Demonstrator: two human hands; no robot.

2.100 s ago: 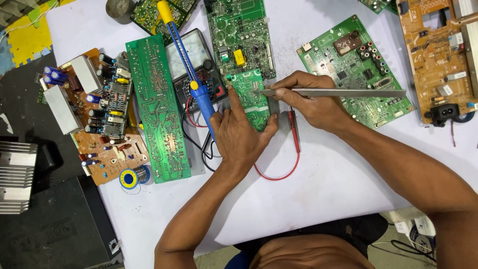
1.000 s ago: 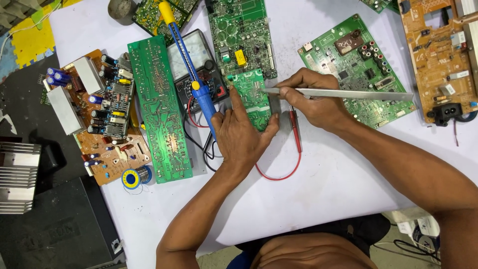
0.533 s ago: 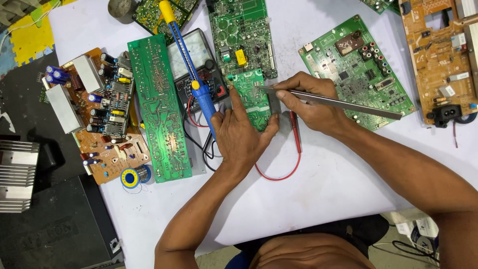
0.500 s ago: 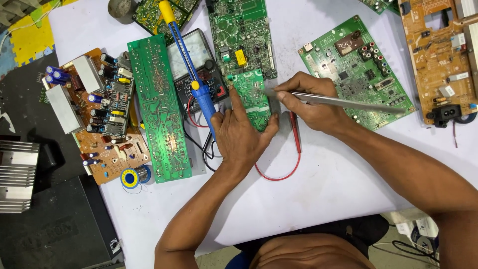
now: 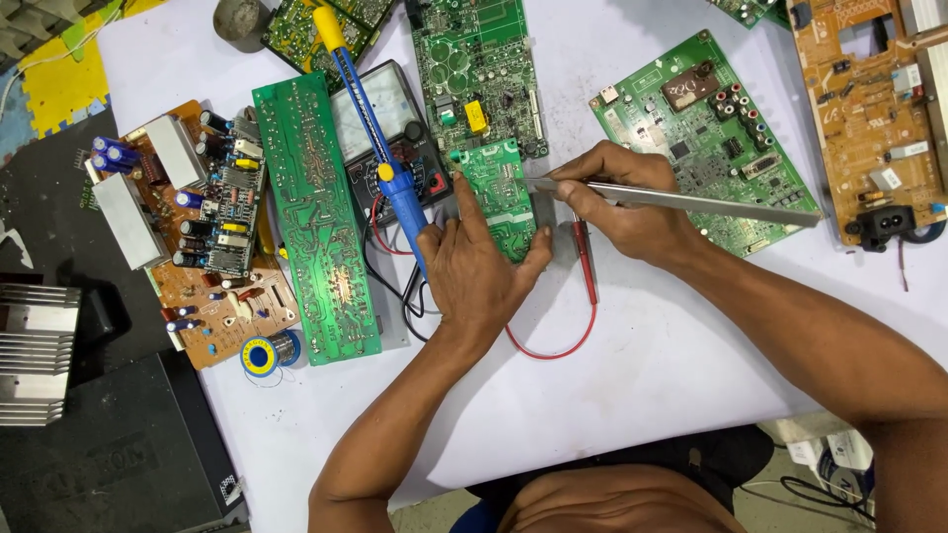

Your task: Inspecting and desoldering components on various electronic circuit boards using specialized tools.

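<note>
My left hand (image 5: 481,268) holds a small green circuit board (image 5: 502,190) at its lower edge and grips a blue soldering iron (image 5: 380,158) with a yellow end, which lies across a grey multimeter (image 5: 395,123). My right hand (image 5: 627,207) pinches long metal tweezers (image 5: 681,200), whose tips touch the right side of the small board. A red probe and its lead (image 5: 583,271) lie under my right hand.
A long green board (image 5: 316,217) and a brown amplifier board (image 5: 193,232) lie at the left, with a solder spool (image 5: 262,355) below. Green boards (image 5: 706,128) (image 5: 479,64) and a tan board (image 5: 869,109) lie beyond. A black case (image 5: 99,444) and heatsink (image 5: 35,350) sit at the left.
The tweezers swung slightly, their far end dipping lower to the right, while the tips stay at the small board. My left hand has hardly moved.
</note>
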